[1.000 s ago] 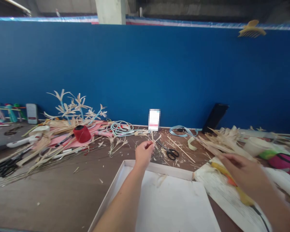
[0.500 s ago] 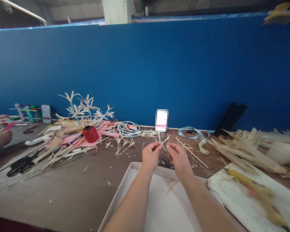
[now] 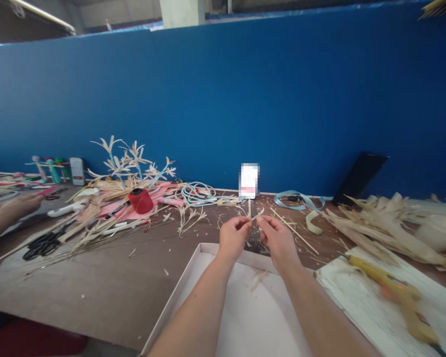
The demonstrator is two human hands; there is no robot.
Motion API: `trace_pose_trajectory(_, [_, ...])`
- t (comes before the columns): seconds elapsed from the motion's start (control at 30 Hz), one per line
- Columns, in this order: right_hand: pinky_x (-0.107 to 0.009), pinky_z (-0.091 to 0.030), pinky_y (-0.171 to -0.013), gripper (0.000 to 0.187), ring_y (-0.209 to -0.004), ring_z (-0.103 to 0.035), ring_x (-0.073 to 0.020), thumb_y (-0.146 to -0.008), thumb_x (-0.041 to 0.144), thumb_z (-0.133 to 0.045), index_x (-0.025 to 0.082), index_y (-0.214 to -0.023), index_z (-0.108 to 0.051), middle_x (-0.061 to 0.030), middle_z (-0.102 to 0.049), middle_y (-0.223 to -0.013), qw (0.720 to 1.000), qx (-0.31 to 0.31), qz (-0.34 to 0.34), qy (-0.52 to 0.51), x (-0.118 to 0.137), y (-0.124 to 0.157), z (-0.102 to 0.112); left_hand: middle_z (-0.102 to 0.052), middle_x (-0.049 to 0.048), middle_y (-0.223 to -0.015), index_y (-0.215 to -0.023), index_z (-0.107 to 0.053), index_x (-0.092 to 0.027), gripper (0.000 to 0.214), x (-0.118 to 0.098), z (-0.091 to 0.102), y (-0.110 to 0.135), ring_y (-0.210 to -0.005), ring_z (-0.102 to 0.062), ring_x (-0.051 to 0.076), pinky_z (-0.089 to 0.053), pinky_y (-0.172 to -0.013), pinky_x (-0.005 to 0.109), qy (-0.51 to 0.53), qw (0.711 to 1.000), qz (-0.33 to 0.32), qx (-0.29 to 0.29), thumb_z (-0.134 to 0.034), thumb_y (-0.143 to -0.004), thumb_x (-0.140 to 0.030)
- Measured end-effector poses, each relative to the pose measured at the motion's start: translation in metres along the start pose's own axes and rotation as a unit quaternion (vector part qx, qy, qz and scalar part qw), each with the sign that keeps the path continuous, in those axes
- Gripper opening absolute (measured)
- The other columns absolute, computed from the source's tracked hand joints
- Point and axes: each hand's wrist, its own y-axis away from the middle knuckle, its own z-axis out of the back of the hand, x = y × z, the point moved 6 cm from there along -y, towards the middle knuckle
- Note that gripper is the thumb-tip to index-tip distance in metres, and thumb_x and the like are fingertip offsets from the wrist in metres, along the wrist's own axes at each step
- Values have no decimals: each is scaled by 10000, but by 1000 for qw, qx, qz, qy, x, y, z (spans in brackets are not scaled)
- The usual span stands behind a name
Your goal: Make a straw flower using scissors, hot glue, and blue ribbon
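Above the far rim of a shallow white box [image 3: 208, 248], my left hand [image 3: 233, 239] pinches a pale strip [image 3: 250, 207], which looks like dried husk and stands upright from the fingertips. My right hand [image 3: 279, 241], close beside it, has thumb and forefinger closed on a thin curved end [image 3: 259, 213] of the same pale material. Whether both pieces are joined is hidden by the fingers. A few pale scraps [image 3: 259, 278] lie inside the box, under my forearms.
At left are black scissors [image 3: 42, 244], a red thread spool [image 3: 141, 201] and husk flowers [image 3: 134, 161]. A yellow glue gun [image 3: 394, 292] rests on papers [image 3: 342, 282] at right, near dried husks [image 3: 390, 223]. Another person's hand [image 3: 20, 206] is at far left.
The upright strip at my left fingertips stands straighter. Both hands keep their pinch. The other person's hand reaches further into view, and the whole view has shifted slightly.
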Motion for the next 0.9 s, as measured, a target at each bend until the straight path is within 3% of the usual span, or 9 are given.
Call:
trace_pose_trajectory(0.33, [-224,-240,-407,305,-418,-354,-84,-629,459,-654,175,-740,-638,54,-449,-457,999,-2,20,39,-3,-5,4,-602,5,-645,-787,-661,-142,188,5,-1,-1,-546,-479,87,-381,-527,198,-34,999,-21,3,-600,-687,-289])
trace_pose_trajectory(0.9, [-235,-235,-416,248,-416,-330,-82,-611,415,-656,174,-660,-626,63,-436,-436,997,-22,22,70,2,-3,4,-671,30,-777,-810,-699,-172,169,-6,1,4,-692,-571,126,-439,-656,224,-121,991,-49,-10,-584,-711,-245])
